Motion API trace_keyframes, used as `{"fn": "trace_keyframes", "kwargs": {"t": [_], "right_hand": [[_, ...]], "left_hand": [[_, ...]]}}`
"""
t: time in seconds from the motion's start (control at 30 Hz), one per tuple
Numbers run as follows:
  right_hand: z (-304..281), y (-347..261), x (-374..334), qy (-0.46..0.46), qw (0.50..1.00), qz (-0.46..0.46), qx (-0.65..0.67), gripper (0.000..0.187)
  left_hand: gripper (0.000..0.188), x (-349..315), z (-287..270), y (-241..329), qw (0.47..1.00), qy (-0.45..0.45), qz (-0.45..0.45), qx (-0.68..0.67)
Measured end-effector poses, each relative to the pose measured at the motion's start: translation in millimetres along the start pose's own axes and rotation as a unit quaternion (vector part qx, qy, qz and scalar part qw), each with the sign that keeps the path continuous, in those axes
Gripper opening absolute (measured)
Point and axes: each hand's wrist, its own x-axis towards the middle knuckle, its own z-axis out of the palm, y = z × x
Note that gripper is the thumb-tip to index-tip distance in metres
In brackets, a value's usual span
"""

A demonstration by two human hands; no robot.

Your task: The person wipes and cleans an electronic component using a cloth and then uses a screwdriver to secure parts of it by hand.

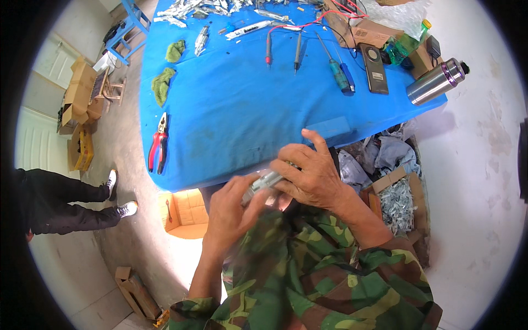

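Just off the near edge of the blue-covered table (231, 126), both my hands hold a small silvery-grey elongated part (262, 184). My left hand (225, 208) grips its lower left end between thumb and fingers. My right hand (314, 175) has its fingers curled over the upper right end, with one finger sticking out toward the table. My fingers cover much of the part, so its exact kind cannot be made out. Red-handled pliers (158, 146) lie at the table's left edge.
Silvery-white pieces (192, 10) heap at the back. Test probes (269, 52), screwdrivers (338, 74), a dark handheld device (375, 69) and a steel flask (437, 82) lie to the right. Green cloths (162, 87) lie left. Below right stands a box of scraps (396, 203). Another person's legs (71, 201) show left.
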Motion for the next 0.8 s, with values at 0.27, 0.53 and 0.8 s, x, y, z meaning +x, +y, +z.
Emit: {"fn": "trace_keyframes", "kwargs": {"t": [0.27,0.53,0.8], "right_hand": [[23,-2,-9,-0.021,0.999,0.014,0.023,0.033],[32,-8,-18,-0.032,0.999,0.036,0.021,0.031],[33,-12,-17,-0.053,0.996,0.065,0.035,0.033]], "left_hand": [[0.038,-5,-8,-5,0.967,-0.010,0.062,0.245],[0.038,-11,-3,-21,0.966,-0.035,0.023,0.255],[0.034,-13,1,-24,0.971,-0.010,-0.001,0.240]]}}
